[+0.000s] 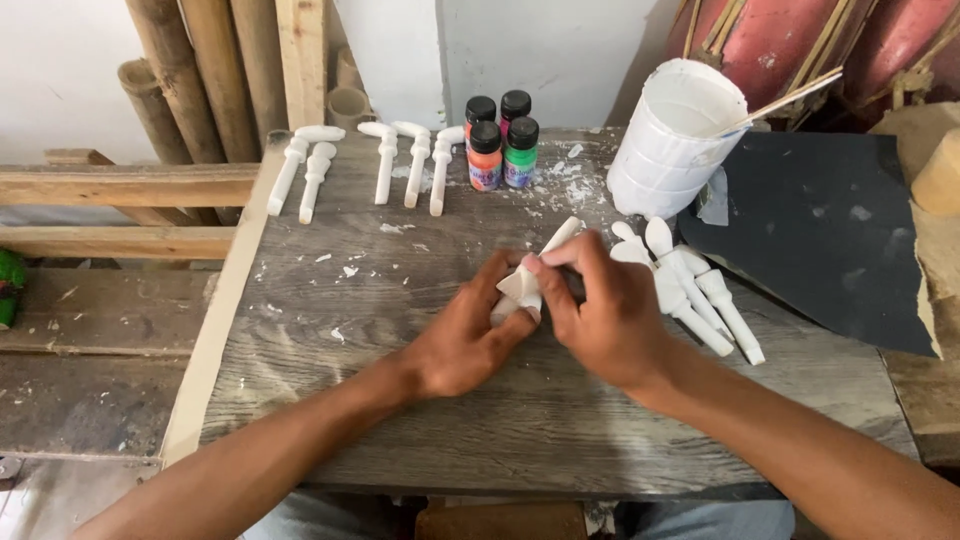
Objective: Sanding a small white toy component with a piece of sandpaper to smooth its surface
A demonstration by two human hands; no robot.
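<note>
My left hand (462,335) and my right hand (600,305) meet over the middle of a grey wooden table (400,300). Both grip one white plaster piece (530,272), long with a stem that points up to the right. My left hand holds its lower end from beneath. The fingers of my right hand pinch it from above. Just right of my right hand lies a cluster of similar white pieces (695,290) on the table.
Several more white pieces (385,160) lie in a row at the table's far edge. Several small paint bottles (500,140) stand behind them. A white bucket (675,135) with thin sticks sits at the back right, beside a dark sheet (820,230). Bamboo poles (190,70) lean at the back left.
</note>
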